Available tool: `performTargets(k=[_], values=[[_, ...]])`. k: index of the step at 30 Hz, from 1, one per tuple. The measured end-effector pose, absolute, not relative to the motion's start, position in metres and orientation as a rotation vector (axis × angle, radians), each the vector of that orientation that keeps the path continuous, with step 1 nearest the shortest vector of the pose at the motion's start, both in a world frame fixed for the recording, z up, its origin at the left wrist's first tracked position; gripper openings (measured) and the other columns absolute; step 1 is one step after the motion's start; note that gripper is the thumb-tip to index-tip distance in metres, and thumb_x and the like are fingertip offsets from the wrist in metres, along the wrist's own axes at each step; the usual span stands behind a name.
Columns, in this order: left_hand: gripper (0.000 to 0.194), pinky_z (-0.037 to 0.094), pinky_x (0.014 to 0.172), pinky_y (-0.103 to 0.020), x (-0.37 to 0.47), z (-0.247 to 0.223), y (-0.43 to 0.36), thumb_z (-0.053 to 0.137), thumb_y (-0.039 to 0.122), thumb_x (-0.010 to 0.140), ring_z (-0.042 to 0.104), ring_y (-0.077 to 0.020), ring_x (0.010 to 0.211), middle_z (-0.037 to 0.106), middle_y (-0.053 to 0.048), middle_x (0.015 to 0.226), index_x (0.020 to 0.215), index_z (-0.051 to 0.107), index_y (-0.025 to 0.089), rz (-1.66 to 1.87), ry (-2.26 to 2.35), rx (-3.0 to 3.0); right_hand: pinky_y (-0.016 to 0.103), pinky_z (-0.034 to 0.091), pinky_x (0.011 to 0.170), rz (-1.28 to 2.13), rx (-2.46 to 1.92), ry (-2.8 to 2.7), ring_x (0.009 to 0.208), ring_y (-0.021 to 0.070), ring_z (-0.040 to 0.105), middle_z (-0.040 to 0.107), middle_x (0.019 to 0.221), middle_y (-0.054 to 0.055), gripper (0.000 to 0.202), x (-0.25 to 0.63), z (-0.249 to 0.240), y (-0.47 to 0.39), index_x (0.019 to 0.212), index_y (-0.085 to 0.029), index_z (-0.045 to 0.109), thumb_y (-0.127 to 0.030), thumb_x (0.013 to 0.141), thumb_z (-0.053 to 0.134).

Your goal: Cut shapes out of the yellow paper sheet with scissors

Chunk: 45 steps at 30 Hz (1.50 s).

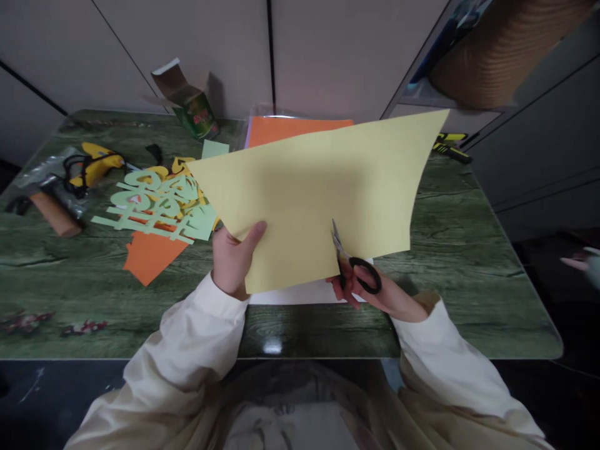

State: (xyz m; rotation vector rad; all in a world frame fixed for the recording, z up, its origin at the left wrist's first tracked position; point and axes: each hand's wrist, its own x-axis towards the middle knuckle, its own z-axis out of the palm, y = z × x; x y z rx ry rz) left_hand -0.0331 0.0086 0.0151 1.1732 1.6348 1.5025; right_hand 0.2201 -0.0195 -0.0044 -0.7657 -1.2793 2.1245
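Observation:
A large sheet of pale yellow paper (300,194) is held up above the table. My left hand (237,253) grips its lower left edge, thumb on top and the other fingers hidden beneath. Black-handled scissors (365,275) are in my right hand (359,289), at the sheet's lower edge. Their blades point away from me and straddle the paper, one showing above it. A cut runs in from the near edge there, and the paper right of it sits higher. White paper (300,295) lies on the table below the sheet.
Green and yellow paper cutouts (159,203) lie on the left over an orange piece (152,256). Beyond them are a yellow glue gun (96,165), a wooden-handled hammer (56,212) and an opened box (197,112). Orange paper (290,128) and a yellow-black cutter (452,148) lie behind the sheet.

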Motion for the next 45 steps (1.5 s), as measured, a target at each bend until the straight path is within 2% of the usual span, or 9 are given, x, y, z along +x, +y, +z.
performTargets(k=[6, 13, 19, 23, 30, 35, 40, 45], values=[[0.023, 0.055, 0.073, -0.032, -0.029, 0.02, 0.005, 0.069, 0.031, 0.068, 0.066, -0.0202, 0.08, 0.072, -0.008, 0.088, 0.083, 0.07, 0.013, 1.454, 1.695, 1.22, 0.026, 0.04, 0.053, 1.943, -0.903, -1.403, 0.052, 0.0091, 0.054, 0.06, 0.077, 0.003, 0.032, 0.217, -0.004, -0.022, 0.084, -0.015, 0.055, -0.043, 0.091, 0.041], [0.022, 0.055, 0.07, -0.033, -0.027, 0.02, 0.003, 0.07, 0.032, 0.066, 0.066, -0.0217, 0.078, 0.072, -0.008, 0.085, 0.08, 0.069, 0.015, 1.437, 1.674, 1.222, 0.028, 0.044, 0.061, 1.875, -1.009, -1.494, 0.063, 0.0131, 0.058, 0.062, 0.074, 0.003, 0.034, 0.216, 0.002, -0.022, 0.099, -0.017, 0.057, -0.046, 0.09, 0.041], [0.022, 0.055, 0.069, -0.032, -0.026, 0.02, 0.003, 0.07, 0.033, 0.065, 0.066, -0.0209, 0.077, 0.071, -0.008, 0.084, 0.079, 0.069, 0.015, 1.436, 1.68, 1.225, 0.029, 0.046, 0.066, 1.743, -1.137, -1.537, 0.071, 0.017, 0.059, 0.063, 0.069, 0.003, 0.034, 0.22, -0.007, -0.023, 0.101, -0.02, 0.061, -0.046, 0.088, 0.045], [0.022, 0.055, 0.068, -0.032, -0.027, 0.019, 0.003, 0.07, 0.033, 0.065, 0.066, -0.0205, 0.076, 0.072, -0.007, 0.083, 0.077, 0.069, 0.015, 1.429, 1.698, 1.229, 0.028, 0.046, 0.07, 1.711, -1.127, -1.517, 0.077, 0.0164, 0.06, 0.064, 0.077, 0.003, 0.032, 0.22, -0.01, -0.023, 0.104, -0.02, 0.061, -0.044, 0.088, 0.047], [0.022, 0.055, 0.068, -0.033, -0.028, 0.017, 0.004, 0.07, 0.033, 0.066, 0.066, -0.021, 0.077, 0.072, -0.007, 0.084, 0.079, 0.069, 0.015, 1.44, 1.679, 1.24, 0.027, 0.047, 0.061, 1.819, -1.103, -1.455, 0.064, 0.0129, 0.058, 0.064, 0.077, 0.004, 0.04, 0.217, -0.011, -0.023, 0.11, -0.018, 0.057, -0.049, 0.087, 0.046], [0.02, 0.055, 0.068, -0.033, -0.026, 0.019, 0.003, 0.07, 0.03, 0.065, 0.066, -0.0214, 0.076, 0.072, -0.008, 0.083, 0.078, 0.069, 0.015, 1.438, 1.688, 1.207, 0.026, 0.048, 0.061, 1.857, -1.038, -1.431, 0.062, 0.012, 0.059, 0.063, 0.079, 0.003, 0.035, 0.215, -0.007, -0.023, 0.105, -0.019, 0.057, -0.047, 0.088, 0.046], [0.019, 0.055, 0.068, -0.033, -0.027, 0.019, 0.004, 0.07, 0.031, 0.065, 0.066, -0.0216, 0.076, 0.071, -0.007, 0.083, 0.077, 0.069, 0.016, 1.442, 1.685, 1.231, 0.027, 0.048, 0.064, 1.863, -1.023, -1.412, 0.061, 0.0125, 0.059, 0.061, 0.073, 0.002, 0.032, 0.213, -0.002, -0.023, 0.104, -0.018, 0.055, -0.045, 0.089, 0.044], [0.02, 0.055, 0.069, -0.033, -0.028, 0.018, 0.004, 0.069, 0.031, 0.066, 0.066, -0.021, 0.076, 0.071, -0.007, 0.083, 0.078, 0.069, 0.015, 1.441, 1.687, 1.245, 0.027, 0.048, 0.064, 1.829, -1.07, -1.473, 0.062, 0.0134, 0.059, 0.063, 0.072, 0.003, 0.032, 0.213, 0.001, -0.022, 0.092, -0.019, 0.057, -0.047, 0.089, 0.043]])
